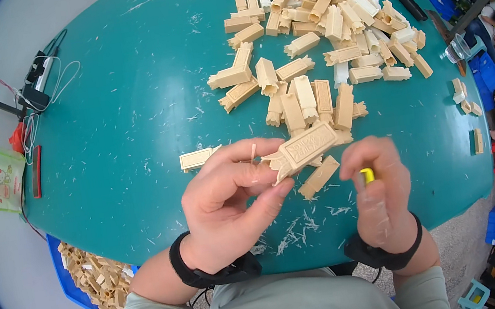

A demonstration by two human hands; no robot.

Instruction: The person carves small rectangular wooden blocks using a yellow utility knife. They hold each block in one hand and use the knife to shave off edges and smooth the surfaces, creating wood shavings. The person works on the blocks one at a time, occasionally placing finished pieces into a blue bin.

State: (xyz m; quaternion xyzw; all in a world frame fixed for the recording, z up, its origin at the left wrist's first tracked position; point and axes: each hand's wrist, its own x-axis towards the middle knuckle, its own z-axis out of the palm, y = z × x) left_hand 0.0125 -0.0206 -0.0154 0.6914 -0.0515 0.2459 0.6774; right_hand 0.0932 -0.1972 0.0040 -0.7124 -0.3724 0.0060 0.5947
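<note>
Beige block point(309, 146), framed on its face and ragged at one end, is up in the left hand point(229, 201), pinched between thumb and fingers. Biggest thing around is the green table point(108, 111), spreading way out past both hands. Next size down is a heap of beige and whitish blocks point(322, 11) beyond the hands, its near edge reaching right up behind the held one, so that side's pretty crowded. Left of the left forearm there's a blue tray point(81, 298) full of similar pieces. Farther left of that hand, you've got a pale green bag point(4, 179) and a power strip point(41, 79) with tangled cables. Well beyond the right hand point(384, 192) sits a clear cup point(456, 50). One loose block point(319, 178) lies between the hands. Smaller still, something yellow point(367, 175) pokes out of the right hand, fingers curled tight around it, too blurred to name. Tiniest are pale shavings point(299, 229) on the near side. Writing-wise: raised lettering on the held block, plus a cartoon print on the bag.
</note>
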